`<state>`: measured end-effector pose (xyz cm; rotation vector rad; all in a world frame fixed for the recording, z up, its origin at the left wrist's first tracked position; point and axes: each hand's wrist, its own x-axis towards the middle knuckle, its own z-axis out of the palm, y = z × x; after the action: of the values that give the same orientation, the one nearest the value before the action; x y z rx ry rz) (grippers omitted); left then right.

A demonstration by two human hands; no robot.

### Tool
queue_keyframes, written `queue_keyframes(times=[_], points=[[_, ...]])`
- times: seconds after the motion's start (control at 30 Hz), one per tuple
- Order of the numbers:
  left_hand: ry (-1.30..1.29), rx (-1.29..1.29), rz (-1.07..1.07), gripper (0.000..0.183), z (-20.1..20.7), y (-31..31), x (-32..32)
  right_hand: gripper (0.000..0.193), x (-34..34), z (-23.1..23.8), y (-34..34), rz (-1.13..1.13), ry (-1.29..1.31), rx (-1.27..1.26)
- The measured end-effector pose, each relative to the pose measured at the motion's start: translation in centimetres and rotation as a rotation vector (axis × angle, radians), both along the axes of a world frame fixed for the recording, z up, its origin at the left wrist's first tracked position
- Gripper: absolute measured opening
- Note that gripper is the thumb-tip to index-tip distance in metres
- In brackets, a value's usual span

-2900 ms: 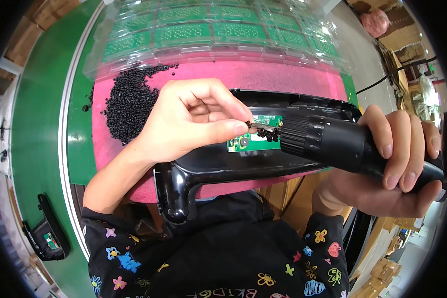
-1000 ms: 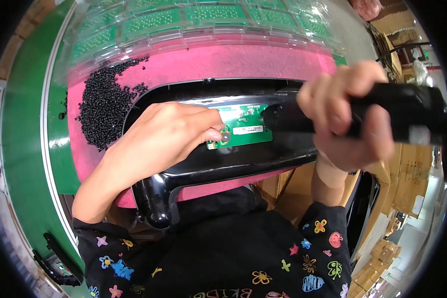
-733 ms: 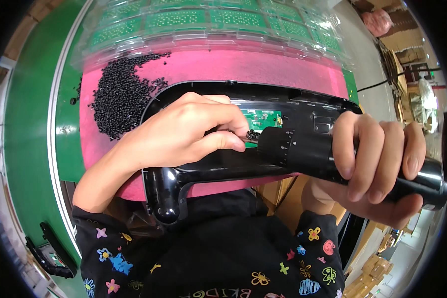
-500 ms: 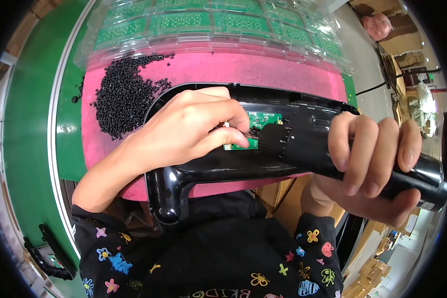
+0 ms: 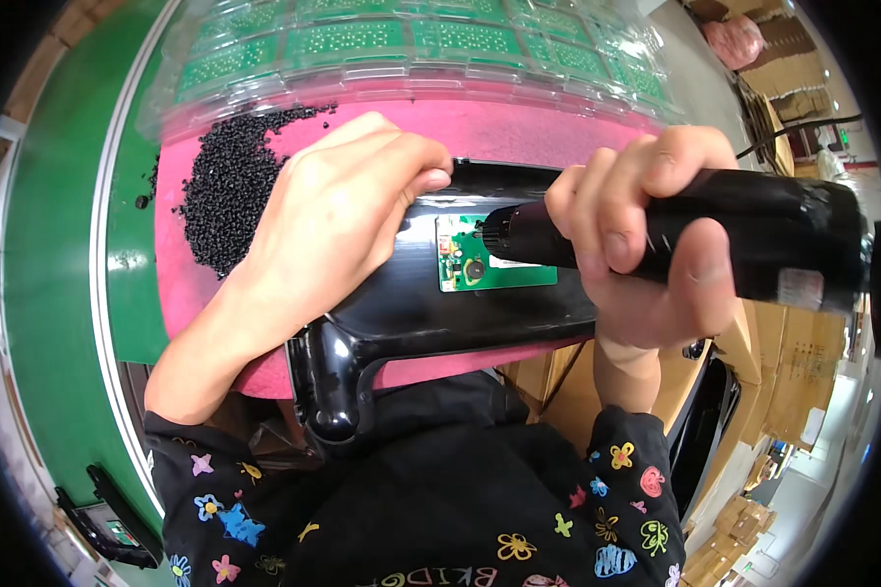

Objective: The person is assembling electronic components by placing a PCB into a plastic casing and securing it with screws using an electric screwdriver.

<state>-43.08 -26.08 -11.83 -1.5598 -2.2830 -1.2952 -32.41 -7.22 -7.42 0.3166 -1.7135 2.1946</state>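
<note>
My right hand (image 5: 646, 230) is wrapped round a black cylindrical electric screwdriver (image 5: 783, 230). The tool's tip stands over the upper part of a small green circuit board (image 5: 494, 279); whether it touches a screw there is too small to tell. That board lies inside a glossy black plastic housing (image 5: 431, 328). Across the housing's left part reaches my left hand (image 5: 343, 210), fingers curled and thumb pressed to the forefinger near the far rim. What that pinch holds, if anything, is hidden.
A heap of small black screws (image 5: 230, 186) lies on the pink mat (image 5: 519, 127), left of the housing. Clear plastic trays (image 5: 392, 73) with green boards stand behind. Another black housing (image 5: 113, 519) lies at the lower left. Cardboard boxes (image 5: 793, 377) stand at the right.
My left hand has drawn back from the board toward the far rim. My right hand has swung the screwdriver up and inward, its tip now over the board's upper left part.
</note>
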Motion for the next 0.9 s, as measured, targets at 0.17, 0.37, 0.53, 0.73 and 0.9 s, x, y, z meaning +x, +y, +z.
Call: queue_keyframes(times=[0.17,0.37,0.53,0.73,0.9], points=[[-0.121,-0.067,0.012,0.009,-0.5,0.1,0.8,0.036,-0.7,-0.8,-1.6,-0.117,-0.043,0.012],[-0.183,-0.268,0.023,0.011,0.1,-0.6,0.8,0.034,-1.0,-0.1,-1.6,-0.074,-0.111,0.263],[-0.100,-0.120,-0.057,0.013,-1.1,-0.8,0.5,0.031,-2.2,-1.1,-2.4,-0.009,-0.003,0.249],[-0.180,-0.253,-0.100,0.010,-0.9,-1.6,0.3,0.033,-1.6,-0.9,-2.8,-0.071,0.000,0.259],[-0.115,-0.285,-0.142,0.014,-0.8,-1.5,0.4,0.032,0.6,1.6,-1.7,0.071,0.152,-0.008]])
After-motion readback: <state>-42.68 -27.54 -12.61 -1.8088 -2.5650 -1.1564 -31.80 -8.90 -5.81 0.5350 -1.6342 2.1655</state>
